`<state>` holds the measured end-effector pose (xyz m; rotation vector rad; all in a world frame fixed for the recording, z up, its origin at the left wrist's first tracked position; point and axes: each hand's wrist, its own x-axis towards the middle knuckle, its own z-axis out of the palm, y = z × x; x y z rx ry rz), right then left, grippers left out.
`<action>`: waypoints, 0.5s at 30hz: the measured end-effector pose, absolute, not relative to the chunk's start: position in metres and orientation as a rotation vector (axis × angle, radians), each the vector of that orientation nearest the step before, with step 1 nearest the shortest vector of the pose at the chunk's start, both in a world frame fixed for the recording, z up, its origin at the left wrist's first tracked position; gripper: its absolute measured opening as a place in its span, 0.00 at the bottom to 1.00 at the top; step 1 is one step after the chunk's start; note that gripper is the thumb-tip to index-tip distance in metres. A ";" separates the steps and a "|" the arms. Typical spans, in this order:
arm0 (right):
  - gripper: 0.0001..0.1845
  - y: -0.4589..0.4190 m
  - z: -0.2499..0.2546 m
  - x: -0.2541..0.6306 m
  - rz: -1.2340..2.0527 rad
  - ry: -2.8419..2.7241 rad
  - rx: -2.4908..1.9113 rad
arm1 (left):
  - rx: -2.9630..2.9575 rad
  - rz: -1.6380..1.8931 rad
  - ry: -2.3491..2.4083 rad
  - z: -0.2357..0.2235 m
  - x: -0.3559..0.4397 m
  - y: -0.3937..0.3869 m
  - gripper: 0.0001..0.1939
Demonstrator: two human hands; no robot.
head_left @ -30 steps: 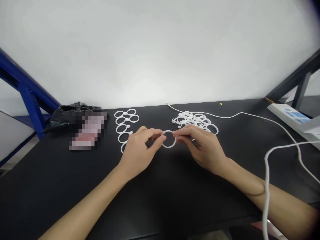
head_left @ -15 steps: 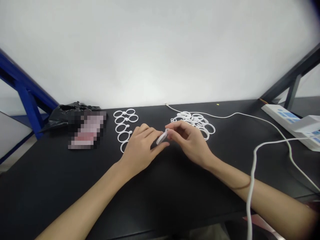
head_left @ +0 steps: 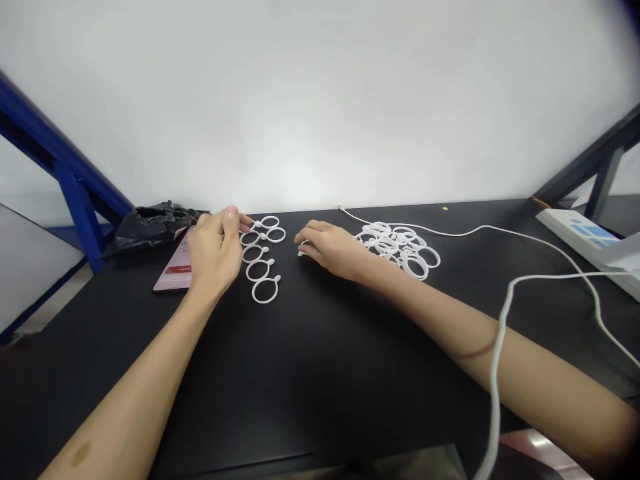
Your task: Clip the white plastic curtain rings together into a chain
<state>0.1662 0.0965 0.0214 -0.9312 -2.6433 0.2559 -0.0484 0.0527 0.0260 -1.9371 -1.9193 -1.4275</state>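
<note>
My left hand [head_left: 216, 248] is over the left side of the table, its fingers loosely bent and thumb raised. Its fingertips overlap the far end of a group of thin white plastic rings [head_left: 265, 291], each with a small knob. No object shows in this hand, and whether it touches a ring I cannot tell. Palm down just above the tabletop, my right hand [head_left: 327, 248] pinches a white ring [head_left: 301, 253]; only a bit with the knob shows under the fingertips. Right behind that wrist lies a tangled pile of similar rings [head_left: 415, 265].
A phone [head_left: 173, 275] and a crumpled black plastic bag [head_left: 137, 230] lie at the left on the black table [head_left: 320, 373]. A white cable [head_left: 505, 313] loops across the right side, by a white device with blue panels [head_left: 575, 233]. Blue frame bars [head_left: 80, 213] stand at left.
My hands have parted: the left moved left and off the small white piece both held; the right moved slightly left and lower with it. The nearest ring of the group is now uncovered.
</note>
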 end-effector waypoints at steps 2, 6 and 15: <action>0.12 0.091 0.022 0.175 0.213 -2.575 -1.006 | -1.931 -1.411 -1.937 0.026 -0.049 0.054 0.25; 0.11 0.082 0.024 0.194 0.170 -2.549 -1.226 | -1.959 -1.354 -1.929 0.027 -0.049 0.055 0.23; 0.09 0.085 0.013 0.167 0.093 -2.576 -1.259 | -1.998 -1.316 -1.919 0.027 -0.050 0.055 0.23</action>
